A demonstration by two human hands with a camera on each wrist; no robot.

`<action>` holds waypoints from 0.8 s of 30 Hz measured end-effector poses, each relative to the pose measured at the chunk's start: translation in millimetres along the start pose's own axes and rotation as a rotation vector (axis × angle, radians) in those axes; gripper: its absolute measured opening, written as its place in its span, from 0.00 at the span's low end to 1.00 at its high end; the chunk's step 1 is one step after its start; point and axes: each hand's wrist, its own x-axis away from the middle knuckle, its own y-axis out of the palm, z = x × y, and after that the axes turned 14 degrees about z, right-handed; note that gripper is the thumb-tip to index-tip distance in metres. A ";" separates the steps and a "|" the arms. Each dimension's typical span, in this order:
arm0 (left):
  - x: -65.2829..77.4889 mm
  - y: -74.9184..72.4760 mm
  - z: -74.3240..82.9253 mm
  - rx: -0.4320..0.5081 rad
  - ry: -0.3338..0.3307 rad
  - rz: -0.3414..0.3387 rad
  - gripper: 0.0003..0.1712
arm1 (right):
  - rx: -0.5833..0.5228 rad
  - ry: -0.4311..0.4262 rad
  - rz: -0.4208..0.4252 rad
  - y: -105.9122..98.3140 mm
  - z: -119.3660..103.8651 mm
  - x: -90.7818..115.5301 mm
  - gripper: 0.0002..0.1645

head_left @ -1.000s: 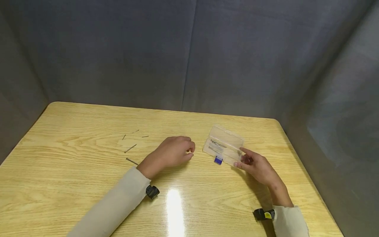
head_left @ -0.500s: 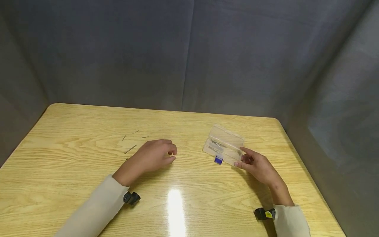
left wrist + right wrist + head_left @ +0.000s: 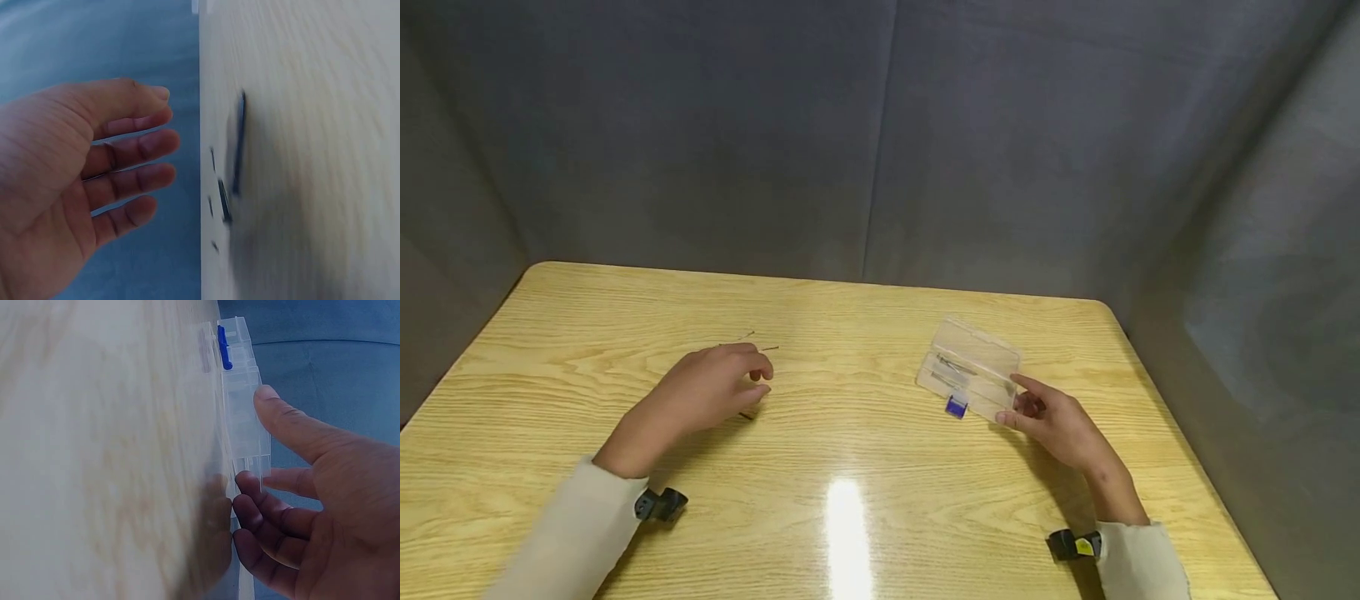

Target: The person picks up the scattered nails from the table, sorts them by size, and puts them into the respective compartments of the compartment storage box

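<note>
My left hand (image 3: 703, 387) hovers over the left part of the table, fingers loosely bent and nothing between them. Beneath and beyond it lie several loose nails; the left wrist view shows a long nail (image 3: 240, 144), a shorter nail (image 3: 224, 200) and smaller ones. The hand partly hides them in the head view. At the right, a clear plastic box (image 3: 976, 343) lies with its lid raised at the back and a blue latch (image 3: 957, 407) in front. A few nails (image 3: 955, 365) are inside its left part. My right hand (image 3: 1060, 425) holds the box's right end between thumb and fingers.
The wooden table (image 3: 880, 467) ends at a grey-blue curtain (image 3: 737, 150) behind and at the sides. A bright light reflection falls on the front middle. Each wrist wears a black camera.
My left hand has moved left, from beside the box to above the loose nails. The right hand and the box have stayed in place.
</note>
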 end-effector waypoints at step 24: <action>35.1 -5.2 -26.2 -0.048 0.003 0.000 0.05 | 0.001 -0.028 0.005 0.6 -0.2 0.4 0.42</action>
